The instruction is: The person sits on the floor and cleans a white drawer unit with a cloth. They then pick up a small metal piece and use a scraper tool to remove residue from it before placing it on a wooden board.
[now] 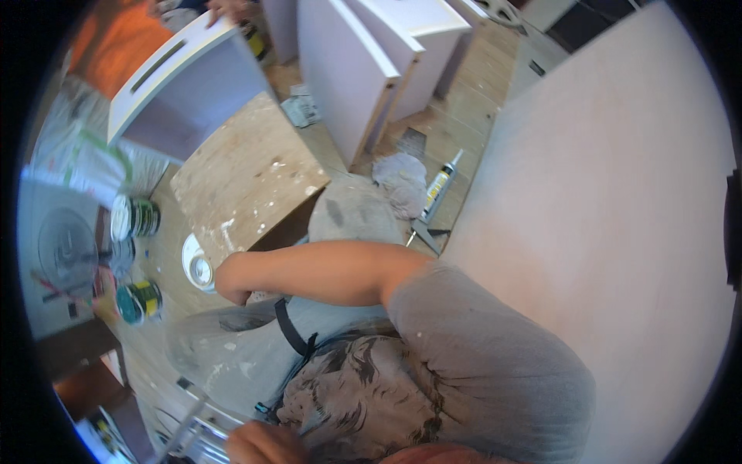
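My right arm reaches across my body to the left. My right hand [234, 280] is bent down beside a white round lid [188, 249] with a pale ring [202, 272] on it; its fingers are hidden. Just beyond it stands a paint-spotted wooden box [251, 166]. At the bottom edge, my left hand [264, 444] is curled closed near a silver metal frame [202, 433]. What the fingers hold, if anything, does not show.
Another person's hand [226, 9] rests on a white curved drawer-like piece [193, 97]. Tall white panels [348, 77] stand beyond. A caulking gun [437, 197] lies by a crumpled cloth [399, 182]. Paint tubs [139, 301] stand left; a big pale board [595, 216] fills the right.
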